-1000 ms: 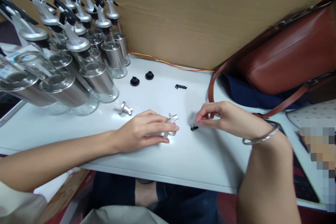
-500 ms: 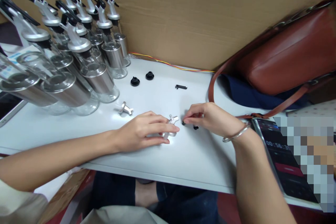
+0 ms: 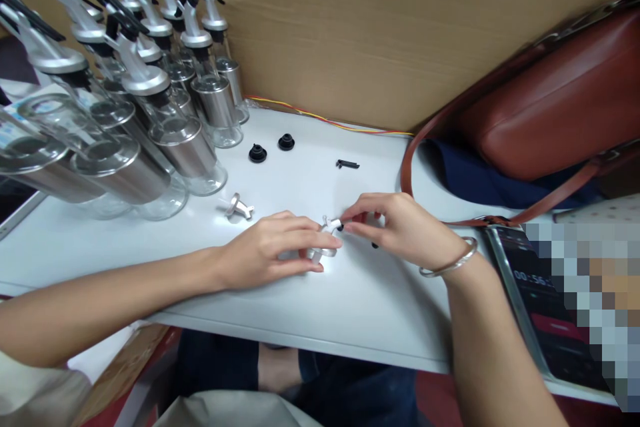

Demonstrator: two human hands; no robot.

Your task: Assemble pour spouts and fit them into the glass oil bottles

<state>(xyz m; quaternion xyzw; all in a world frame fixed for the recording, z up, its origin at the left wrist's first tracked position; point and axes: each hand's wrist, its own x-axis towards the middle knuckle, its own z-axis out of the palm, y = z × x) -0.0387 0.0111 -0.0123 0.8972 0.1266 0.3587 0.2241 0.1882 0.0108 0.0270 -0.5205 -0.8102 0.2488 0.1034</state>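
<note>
1. Since half a second ago, the right hand [image 3: 390, 217] brings a small black plug [image 3: 341, 227], pinched between thumb and fingertips, to the tip of the silver pourer spout [image 3: 332, 227].
2. The left hand [image 3: 280, 240] stays in place above the white table [image 3: 300, 310], fingers clamped around that spout.
3. The right hand partly hides another black plug [image 3: 375, 245].
4. Beyond lie a black lever [image 3: 347, 164] and two black stoppers [image 3: 257, 153]; dispenser bottles [image 3: 185, 147] crowd the left, a brown handbag [image 3: 565, 100] the right.

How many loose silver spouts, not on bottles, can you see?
2: one silver spout in the left hand, a second spout on the table between that hand and the bottles. Others could be hidden behind the bottles.
</note>
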